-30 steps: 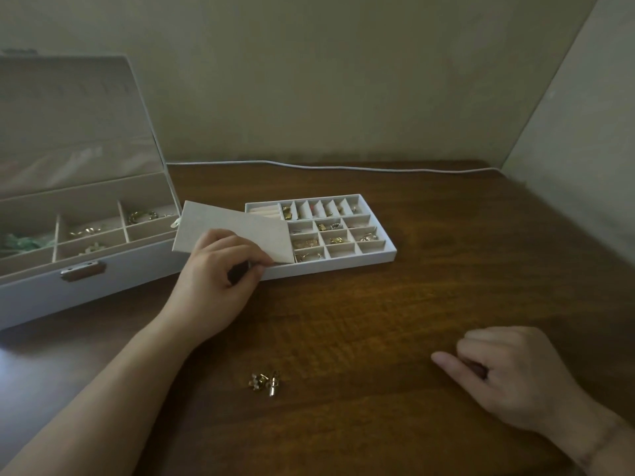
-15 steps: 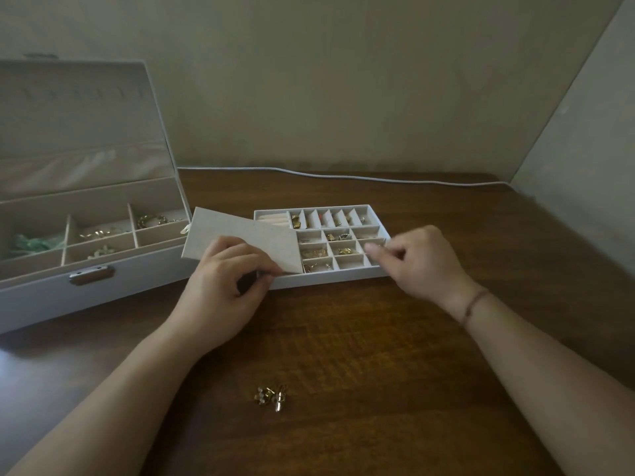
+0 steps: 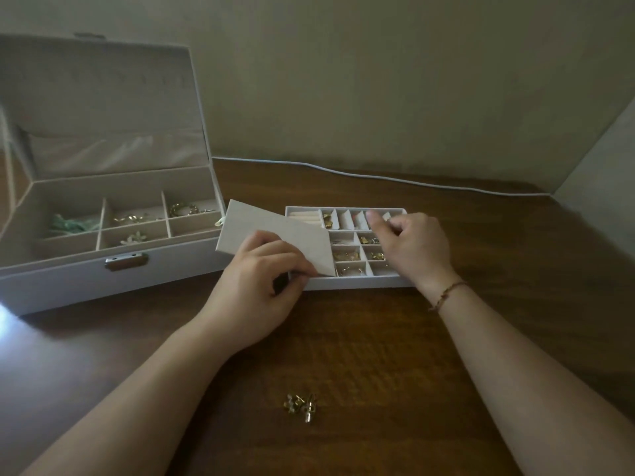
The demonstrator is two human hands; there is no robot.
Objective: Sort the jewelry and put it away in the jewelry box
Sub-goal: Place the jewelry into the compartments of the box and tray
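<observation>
Gold earrings (image 3: 300, 406) clustered on wood.

I read this as a room in a home, at a dark brown wooden desk (image 3: 378, 338) pushed into a corner of plain beige plastered walls (image 3: 378, 80). A thin white cable (image 3: 395, 179) trails along the desk's back edge. On the wood I see a pale grey fabric-covered jewelry box (image 3: 103, 280) with its lid up and a matching grey compartment tray (image 3: 357, 282), personal keepsake storage, lit dimly
</observation>
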